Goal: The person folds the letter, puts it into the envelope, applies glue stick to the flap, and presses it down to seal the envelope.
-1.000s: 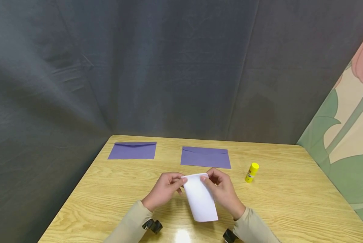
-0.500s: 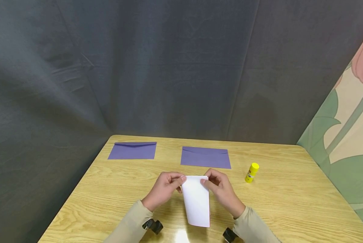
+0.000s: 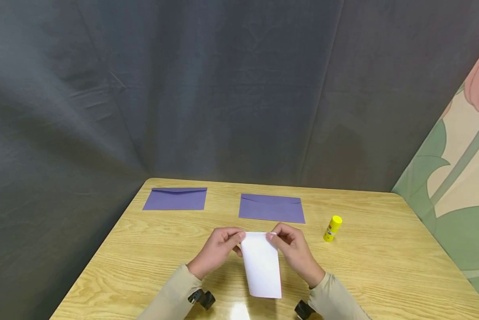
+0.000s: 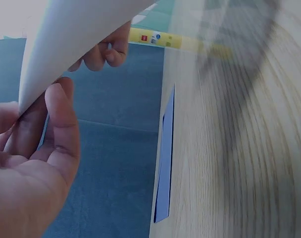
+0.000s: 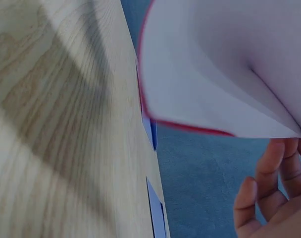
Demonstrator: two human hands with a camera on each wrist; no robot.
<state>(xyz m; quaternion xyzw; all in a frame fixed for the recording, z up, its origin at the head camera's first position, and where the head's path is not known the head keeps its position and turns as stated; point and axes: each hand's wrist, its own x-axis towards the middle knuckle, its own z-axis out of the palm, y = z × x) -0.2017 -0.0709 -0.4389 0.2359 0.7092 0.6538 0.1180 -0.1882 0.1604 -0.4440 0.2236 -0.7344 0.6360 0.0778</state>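
Observation:
A folded white sheet of paper (image 3: 262,269) with a thin red border hangs lengthwise above the table between both hands. My left hand (image 3: 216,250) pinches its far left corner with thumb and fingers. At the far right corner, my right hand (image 3: 296,251) pinches it, the thumb lying on the front face. In the right wrist view, the curved underside of the paper (image 5: 190,74) shows, red along its rim. The left wrist view has the left hand (image 4: 41,163) close up at the paper's corner, with right-hand fingers (image 4: 108,52) partly hidden behind the sheet.
Two purple envelopes lie flat beyond the hands, one envelope (image 3: 272,209) in the middle and another envelope (image 3: 175,201) at the far left. A yellow glue stick (image 3: 332,229) stands to the right. Behind the wooden table (image 3: 383,266) hangs a dark curtain (image 3: 231,98).
The paper's lower end has swung left, then slightly back right, and its far edge looks straighter. Both hands keep their hold almost in place.

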